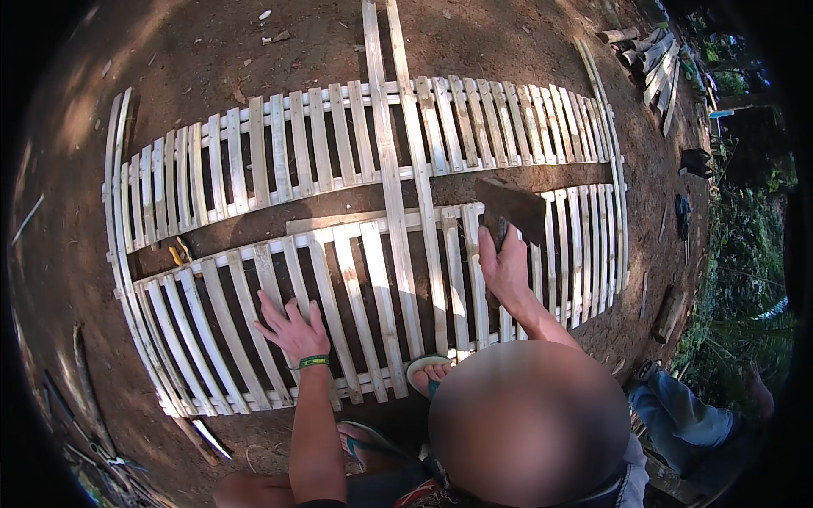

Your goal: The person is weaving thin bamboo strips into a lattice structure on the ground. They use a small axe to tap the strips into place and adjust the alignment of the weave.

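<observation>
A slatted wooden panel (359, 279) lies on the ground, made of pale flat strips fixed across long rails. On the slats of its nearer section, left of the middle, my left hand (298, 332) rests with fingers spread, holding nothing. To the right of the two long crossing strips (395, 182), my right hand (506, 264) is closed around a hatchet-like tool (513, 208) with a broad, rusty-brown head. That tool is over the panel's nearer section; whether it touches the wood I cannot tell. A large blurred patch covers part of my right forearm.
My sandalled foot (430, 375) stands at the panel's near edge. A yellow-handled tool (179, 251) lies between the sections at left, and a blade (211, 439) near the lower left corner. Loose strips (661, 72) are piled far right. Another person's jeans (684, 415) show at right.
</observation>
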The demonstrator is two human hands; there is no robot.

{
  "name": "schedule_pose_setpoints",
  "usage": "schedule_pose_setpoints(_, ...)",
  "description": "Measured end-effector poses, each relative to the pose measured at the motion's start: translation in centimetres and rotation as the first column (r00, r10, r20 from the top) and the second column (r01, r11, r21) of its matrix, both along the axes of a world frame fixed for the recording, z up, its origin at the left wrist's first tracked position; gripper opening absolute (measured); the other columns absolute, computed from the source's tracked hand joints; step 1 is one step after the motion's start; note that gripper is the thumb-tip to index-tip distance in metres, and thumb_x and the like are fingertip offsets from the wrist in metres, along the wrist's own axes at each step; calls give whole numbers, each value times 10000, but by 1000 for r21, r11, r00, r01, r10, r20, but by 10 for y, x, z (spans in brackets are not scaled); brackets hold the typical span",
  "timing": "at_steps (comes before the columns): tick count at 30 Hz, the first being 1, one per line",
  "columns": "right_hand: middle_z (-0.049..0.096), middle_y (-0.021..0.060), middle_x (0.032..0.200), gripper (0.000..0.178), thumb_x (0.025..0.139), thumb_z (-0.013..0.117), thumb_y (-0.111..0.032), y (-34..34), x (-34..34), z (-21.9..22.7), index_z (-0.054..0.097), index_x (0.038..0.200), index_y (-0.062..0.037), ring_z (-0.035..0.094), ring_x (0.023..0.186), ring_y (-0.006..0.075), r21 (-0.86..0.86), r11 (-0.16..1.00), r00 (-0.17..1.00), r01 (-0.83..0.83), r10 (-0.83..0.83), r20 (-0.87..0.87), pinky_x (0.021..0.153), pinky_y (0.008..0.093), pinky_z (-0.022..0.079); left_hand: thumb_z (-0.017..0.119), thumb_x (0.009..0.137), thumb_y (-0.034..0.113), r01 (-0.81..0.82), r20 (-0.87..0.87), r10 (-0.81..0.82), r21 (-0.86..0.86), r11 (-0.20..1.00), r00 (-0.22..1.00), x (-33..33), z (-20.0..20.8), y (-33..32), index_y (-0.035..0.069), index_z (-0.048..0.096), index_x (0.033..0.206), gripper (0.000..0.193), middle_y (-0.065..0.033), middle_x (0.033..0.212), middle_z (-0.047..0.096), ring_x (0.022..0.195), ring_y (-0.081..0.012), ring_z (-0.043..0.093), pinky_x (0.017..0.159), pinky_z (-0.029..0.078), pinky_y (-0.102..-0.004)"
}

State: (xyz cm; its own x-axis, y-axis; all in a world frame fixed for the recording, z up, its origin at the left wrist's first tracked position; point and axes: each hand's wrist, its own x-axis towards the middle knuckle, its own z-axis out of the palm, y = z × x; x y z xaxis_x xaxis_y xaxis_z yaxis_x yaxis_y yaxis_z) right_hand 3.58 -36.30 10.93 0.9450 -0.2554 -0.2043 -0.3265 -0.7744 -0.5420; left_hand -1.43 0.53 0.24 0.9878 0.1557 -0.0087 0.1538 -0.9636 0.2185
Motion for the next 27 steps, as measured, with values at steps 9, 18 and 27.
schedule_pose_setpoints(9,700,260,828,360,961,660,-280,-1,-102,-32,643,1077,60,709,789,419,165,927,939,335,-316,-135,721,489,534,650,945,434,5,-40,-5,7,1000,999,-4,0,1,42,599,978,397,-249,1689,193,1515,-418,284,1221,116,-685)
schedule_pose_setpoints(18,679,218,780,375,918,695,-259,-36,-216,-47,652,1047,91,649,705,303,155,905,916,395,-401,6,688,443,513,636,927,556,290,-622,-295,-114,950,725,26,48,50,-17,597,1222,646,-286,1700,60,1574,-461,88,1217,99,-696)
schedule_pose_setpoints(27,696,138,837,433,923,709,-327,-15,-206,-61,669,1085,73,620,762,226,219,930,927,294,-333,172,723,407,506,674,926,527,240,-502,-518,-517,822,692,38,101,94,-74,646,1187,655,-235,1034,732,1023,-362,710,940,535,-432)
